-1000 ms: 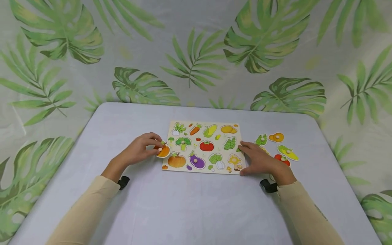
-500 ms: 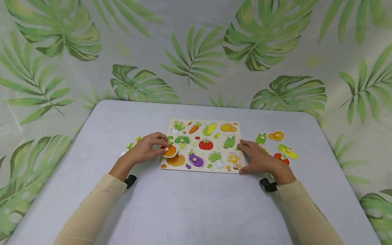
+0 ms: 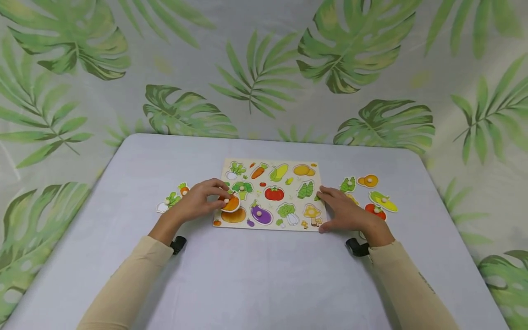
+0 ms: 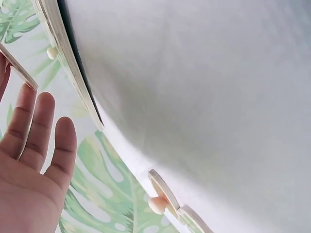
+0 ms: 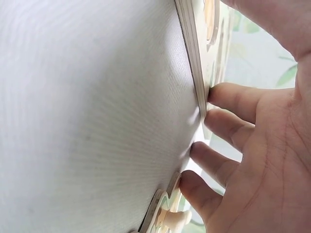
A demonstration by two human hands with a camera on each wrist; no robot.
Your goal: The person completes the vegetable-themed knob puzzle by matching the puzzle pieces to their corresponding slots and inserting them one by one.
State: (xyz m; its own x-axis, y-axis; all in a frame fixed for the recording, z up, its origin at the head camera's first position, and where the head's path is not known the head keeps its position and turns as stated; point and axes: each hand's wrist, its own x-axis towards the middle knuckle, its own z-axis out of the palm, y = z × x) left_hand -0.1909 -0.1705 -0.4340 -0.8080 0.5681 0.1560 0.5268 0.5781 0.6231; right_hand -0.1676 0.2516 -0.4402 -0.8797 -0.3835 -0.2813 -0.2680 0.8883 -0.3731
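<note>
With thumb and fingers my left hand (image 3: 200, 199) pinches a pumpkin puzzle piece (image 3: 232, 203) by its knob. The piece is over the pumpkin picture at the lower left of the wooden puzzle board (image 3: 288, 190), partly covering it. In the left wrist view the edge of the held piece (image 4: 22, 70) appears raised and tilted. My right hand (image 3: 344, 208) rests at the board's right edge, fingers spread; in the right wrist view some fingertips touch the board's side (image 5: 194, 63). Knobbed eggplant (image 3: 261, 214) and broccoli (image 3: 242, 189) pieces sit in the board.
Right of the board lie loose knobbed pieces: green asparagus (image 3: 348, 184), potato (image 3: 368, 181), corn (image 3: 383, 201) and tomato (image 3: 376, 211), some partly behind the right hand. Beyond the left hand lie a turnip piece (image 3: 168, 201) and a carrot piece (image 3: 184, 188).
My left hand has carried the pumpkin piece rightward, from beside the board's left edge to over the pumpkin picture. The right hand has stayed at the board's edge.
</note>
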